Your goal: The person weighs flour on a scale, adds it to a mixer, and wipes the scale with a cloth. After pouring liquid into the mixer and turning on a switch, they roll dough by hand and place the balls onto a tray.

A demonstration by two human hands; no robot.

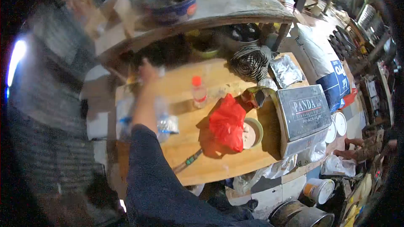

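Observation:
My left hand (148, 75), in a dark sleeve, stretches over the far left of the wooden tabletop (227, 170), near the dark space under a raised shelf. Motion blurs its fingers, so I cannot make out their pose or anything in them. Under the forearm lie a blurred clear plastic bag (124, 111) and a small silvery packet (169, 124). Right of the arm stands a clear bottle with a red cap (198, 94). A red plastic bag (227, 124) partly covers a green-rimmed bowl (260, 132). A green-handled cutter (191, 159) lies nearer me. My right hand is out of sight.
A PANDA box (304, 111) stands at the table's right end. Behind it are a silver pouch (287, 71) and a zebra-striped cloth bundle (251, 61). The raised shelf (235, 6) holds a blue tub (174, 6). Sacks and buckets (322, 190) crowd the floor on the right.

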